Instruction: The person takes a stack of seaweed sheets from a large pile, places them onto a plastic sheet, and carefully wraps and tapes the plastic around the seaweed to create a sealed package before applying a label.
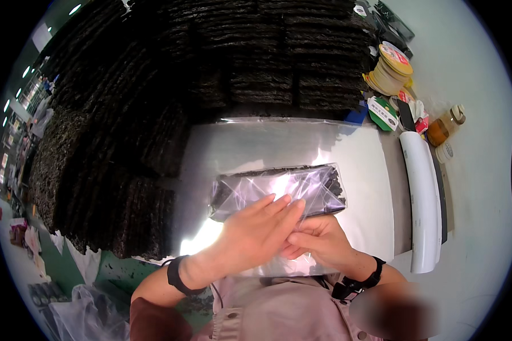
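A stack of dark dried seaweed in a clear plastic wrapper (256,194) lies before me on the pale, shiny sheet (362,170). My left hand (260,226) rests flat on the wrapper's near side, its fingers extended and close together. Just to its right, my right hand (318,238) pinches the clear film between thumb and fingers, close to the package's near edge. Part of the right hand's fingers is hidden behind the left. Glare covers part of the film.
Tall stacks of dark seaweed sheets (256,55) line the far and left sides. At the right stand a white roll (422,204), spools of tape (390,70), a green and white box (382,114), a phone (405,115) and a bottle of amber liquid (443,128). Plastic bags (87,313) hang lower left.
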{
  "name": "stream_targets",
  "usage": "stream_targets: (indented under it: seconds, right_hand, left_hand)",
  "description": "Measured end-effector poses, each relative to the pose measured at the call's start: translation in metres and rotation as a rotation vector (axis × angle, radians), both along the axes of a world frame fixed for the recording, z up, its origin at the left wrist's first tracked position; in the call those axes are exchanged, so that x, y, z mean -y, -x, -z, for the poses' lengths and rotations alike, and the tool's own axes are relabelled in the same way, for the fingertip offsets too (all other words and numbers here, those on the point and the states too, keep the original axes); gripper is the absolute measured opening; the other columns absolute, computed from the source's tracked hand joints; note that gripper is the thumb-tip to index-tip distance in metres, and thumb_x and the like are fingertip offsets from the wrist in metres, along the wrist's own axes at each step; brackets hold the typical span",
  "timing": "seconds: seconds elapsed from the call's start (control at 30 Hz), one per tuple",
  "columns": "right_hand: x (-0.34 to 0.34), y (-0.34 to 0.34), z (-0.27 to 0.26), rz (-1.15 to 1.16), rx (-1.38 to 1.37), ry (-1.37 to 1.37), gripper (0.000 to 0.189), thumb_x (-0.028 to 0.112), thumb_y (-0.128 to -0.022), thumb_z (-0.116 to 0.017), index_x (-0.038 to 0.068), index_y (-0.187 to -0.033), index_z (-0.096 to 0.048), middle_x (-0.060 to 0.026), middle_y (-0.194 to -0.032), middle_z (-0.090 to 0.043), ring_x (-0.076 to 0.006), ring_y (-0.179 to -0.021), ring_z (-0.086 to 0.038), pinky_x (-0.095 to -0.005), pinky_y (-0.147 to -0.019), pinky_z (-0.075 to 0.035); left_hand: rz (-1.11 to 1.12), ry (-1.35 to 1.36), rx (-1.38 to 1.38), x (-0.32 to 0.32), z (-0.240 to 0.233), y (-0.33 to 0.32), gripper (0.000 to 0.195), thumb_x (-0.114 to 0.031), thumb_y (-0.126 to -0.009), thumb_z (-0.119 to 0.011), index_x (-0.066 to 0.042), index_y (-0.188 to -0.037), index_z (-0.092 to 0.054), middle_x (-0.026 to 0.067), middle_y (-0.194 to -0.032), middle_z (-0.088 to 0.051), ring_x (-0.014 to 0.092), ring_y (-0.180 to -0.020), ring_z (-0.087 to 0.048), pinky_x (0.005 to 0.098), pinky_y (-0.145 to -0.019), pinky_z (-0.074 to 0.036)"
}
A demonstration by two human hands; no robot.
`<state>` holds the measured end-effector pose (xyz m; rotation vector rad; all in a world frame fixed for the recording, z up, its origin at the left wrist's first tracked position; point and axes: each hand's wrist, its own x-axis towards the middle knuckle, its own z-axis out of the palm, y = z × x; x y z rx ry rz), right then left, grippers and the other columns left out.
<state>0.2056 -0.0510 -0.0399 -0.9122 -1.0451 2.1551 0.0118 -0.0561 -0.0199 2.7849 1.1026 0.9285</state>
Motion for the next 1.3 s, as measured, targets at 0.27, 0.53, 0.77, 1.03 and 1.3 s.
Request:
stream_targets:
  seconds: [0.27, 0.53, 0.77, 1.03, 1.3]
  right_hand:
    - [0.002, 0.018, 0.015, 0.136, 0.019, -0.117, 0.012, 0.005, -0.089, -0.058, -0.004, -0.094, -0.063, -0.0142, -0.083, -0.067, -0.0186, -0.071, -0.067, -0.0302, -0.064, -0.057]
    - [-0.004, 0.030, 0.035, 0.227, 0.109, -0.266, 0.019, 0.011, -0.092, -0.056, -0.006, -0.098, -0.063, -0.0122, -0.086, -0.067, -0.0162, -0.075, -0.067, -0.0247, -0.068, -0.055]
    - [-0.014, 0.021, 0.027, 0.240, 0.435, -0.670, 0.011, 0.009, -0.084, -0.065, 0.000, -0.079, -0.068, -0.0079, -0.067, -0.065, -0.0129, -0.057, -0.062, -0.0239, -0.053, -0.050]
    - [-0.170, -0.102, 0.044, 0.928, 0.749, -0.905, 0.040, 0.025, -0.089, -0.060, 0.002, -0.057, -0.057, -0.0029, -0.051, -0.050, -0.0086, -0.049, -0.048, -0.0241, -0.047, -0.040]
    - [-0.330, -0.178, 0.087, 0.642, 1.129, -0.447, 0.030, 0.036, -0.085, -0.062, 0.006, -0.086, -0.068, -0.0043, -0.075, -0.060, -0.0176, -0.061, -0.056, -0.0309, -0.053, -0.049]
  left_hand:
    - [-0.429, 0.220, 0.109, -0.024, -0.017, 0.025, 0.064, -0.021, -0.052, -0.083, -0.003, -0.110, -0.063, 0.0120, -0.110, -0.061, 0.031, -0.104, -0.054, 0.0364, -0.083, -0.048]
    - [-0.355, 0.223, 0.012, -0.027, -0.020, 0.034, 0.059, -0.027, -0.055, -0.084, -0.012, -0.110, -0.066, 0.0126, -0.118, -0.059, 0.030, -0.106, -0.054, 0.0364, -0.090, -0.046]
    - [-0.360, 0.255, 0.074, -0.041, -0.019, 0.019, 0.042, -0.026, -0.061, -0.081, -0.018, -0.101, -0.071, 0.0133, -0.117, -0.060, 0.031, -0.106, -0.056, 0.0372, -0.089, -0.047]
    - [-0.402, 0.282, 0.065, -0.052, -0.021, 0.023, 0.039, -0.030, -0.063, -0.078, -0.022, -0.101, -0.071, 0.0106, -0.116, -0.061, 0.027, -0.105, -0.057, 0.0374, -0.086, -0.047]
    - [-0.408, 0.312, 0.067, -0.052, -0.024, 0.018, 0.042, -0.025, -0.059, -0.081, -0.020, -0.099, -0.071, 0.0121, -0.115, -0.061, 0.027, -0.102, -0.057, 0.0363, -0.085, -0.048]
